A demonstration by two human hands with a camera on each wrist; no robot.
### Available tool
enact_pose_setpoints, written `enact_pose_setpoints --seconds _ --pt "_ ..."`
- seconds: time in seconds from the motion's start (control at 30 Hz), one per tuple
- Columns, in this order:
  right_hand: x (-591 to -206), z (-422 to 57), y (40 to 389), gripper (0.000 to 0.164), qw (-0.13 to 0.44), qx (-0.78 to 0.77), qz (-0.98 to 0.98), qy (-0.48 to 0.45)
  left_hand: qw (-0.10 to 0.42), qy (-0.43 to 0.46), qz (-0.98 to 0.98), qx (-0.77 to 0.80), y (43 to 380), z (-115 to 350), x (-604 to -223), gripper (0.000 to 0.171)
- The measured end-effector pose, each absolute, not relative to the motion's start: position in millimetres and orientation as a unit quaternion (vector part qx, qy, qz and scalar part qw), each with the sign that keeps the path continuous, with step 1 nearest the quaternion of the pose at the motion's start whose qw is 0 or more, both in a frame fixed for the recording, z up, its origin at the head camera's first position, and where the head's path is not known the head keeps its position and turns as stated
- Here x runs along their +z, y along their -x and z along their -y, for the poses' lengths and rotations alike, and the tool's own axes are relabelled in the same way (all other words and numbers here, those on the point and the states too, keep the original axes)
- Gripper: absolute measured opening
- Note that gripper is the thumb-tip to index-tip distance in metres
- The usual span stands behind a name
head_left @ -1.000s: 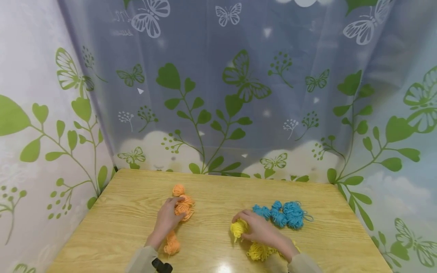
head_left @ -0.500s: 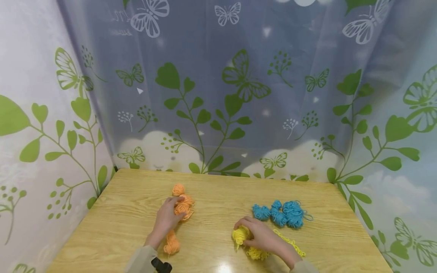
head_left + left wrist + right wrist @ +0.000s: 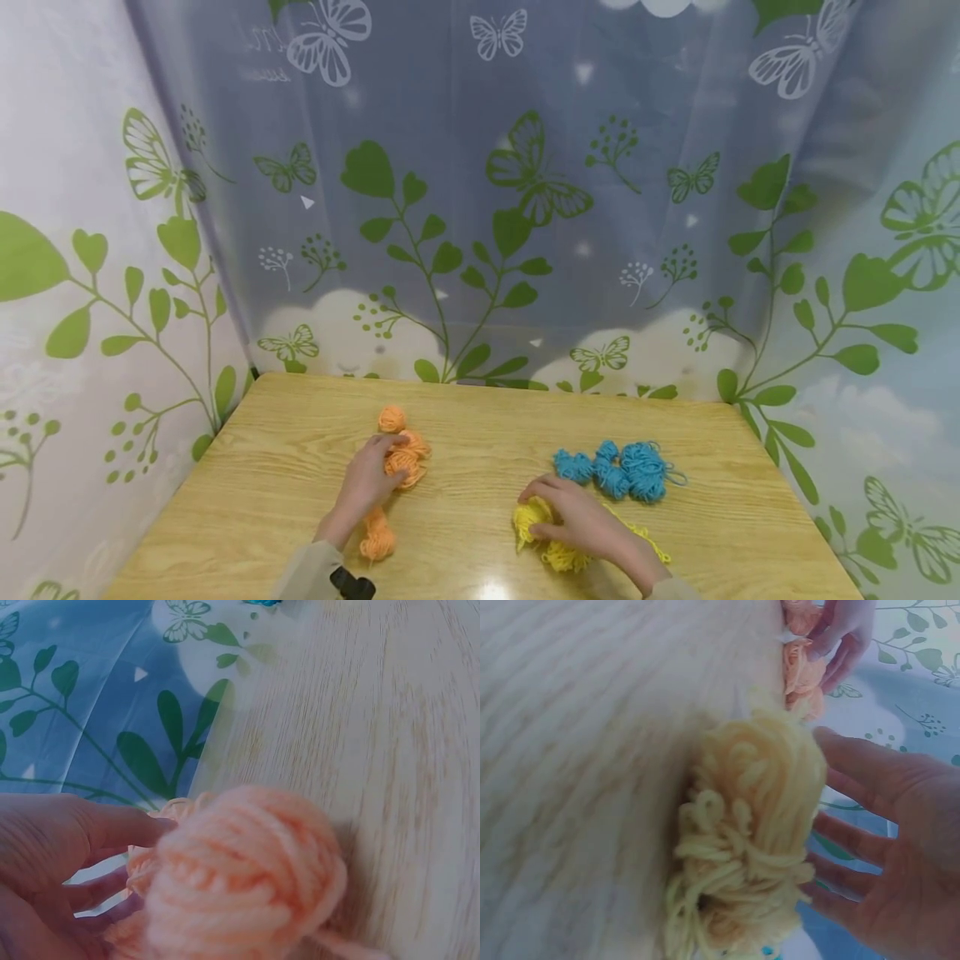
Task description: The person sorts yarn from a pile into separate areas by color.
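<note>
In the head view my left hand (image 3: 365, 479) spans orange yarn balls (image 3: 406, 467), its fingers at the far side and thumb at the near edge. A smaller orange ball (image 3: 392, 418) sits beyond it; another orange bundle (image 3: 377, 537) lies near the wrist. The left wrist view shows an orange ball (image 3: 247, 877) close up, with fingers reaching behind it. My right hand (image 3: 581, 517) holds a yellow yarn ball (image 3: 528, 522) between curved fingers and thumb. A looser yellow bundle (image 3: 564, 557) lies under that hand, partly hidden, and a yellow strand (image 3: 645, 535) trails right.
Several blue yarn balls (image 3: 613, 475) sit in a row beyond my right hand, with a loose loop at the right end. The wooden table (image 3: 465, 425) meets a printed curtain (image 3: 465, 275) at the back, and printed sheets (image 3: 885, 400) flank it.
My right hand has drawn the yellow ball slightly nearer and to the right, beside the looser yellow bundle. The blue balls show more fully. My left hand has barely moved.
</note>
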State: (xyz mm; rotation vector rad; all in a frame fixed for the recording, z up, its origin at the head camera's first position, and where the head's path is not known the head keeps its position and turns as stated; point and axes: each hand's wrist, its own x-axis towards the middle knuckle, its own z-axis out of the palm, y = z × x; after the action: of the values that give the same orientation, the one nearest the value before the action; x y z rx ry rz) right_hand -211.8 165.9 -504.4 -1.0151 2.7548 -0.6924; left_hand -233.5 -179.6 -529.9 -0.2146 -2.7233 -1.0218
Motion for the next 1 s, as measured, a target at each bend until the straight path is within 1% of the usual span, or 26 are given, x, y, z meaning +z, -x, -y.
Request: enact_pose_setpoints --seconds 0.2,0.47,0.83,1.0 --pt "-495.4 -155.3 220.2 0.028 0.048 -0.241 -0.908 0.338 0.108 0.081 0.926 -0.354 232.8 181.2 -527.4 0.044" --pt "-490.4 -143.2 228.4 0.029 0.051 -0.256 -0.906 0.335 0.102 0.082 0.923 -0.362 231.1 182.7 -527.7 0.042" --pt "-490.2 -123.9 232.7 0.027 0.029 -0.254 -0.904 0.342 0.115 0.078 0.918 -0.372 229.2 184.8 -529.4 0.041" --pt "-489.0 -113.9 235.2 0.028 0.029 -0.257 -0.901 0.348 0.133 0.066 0.913 -0.379 225.6 187.6 -528.1 0.04"
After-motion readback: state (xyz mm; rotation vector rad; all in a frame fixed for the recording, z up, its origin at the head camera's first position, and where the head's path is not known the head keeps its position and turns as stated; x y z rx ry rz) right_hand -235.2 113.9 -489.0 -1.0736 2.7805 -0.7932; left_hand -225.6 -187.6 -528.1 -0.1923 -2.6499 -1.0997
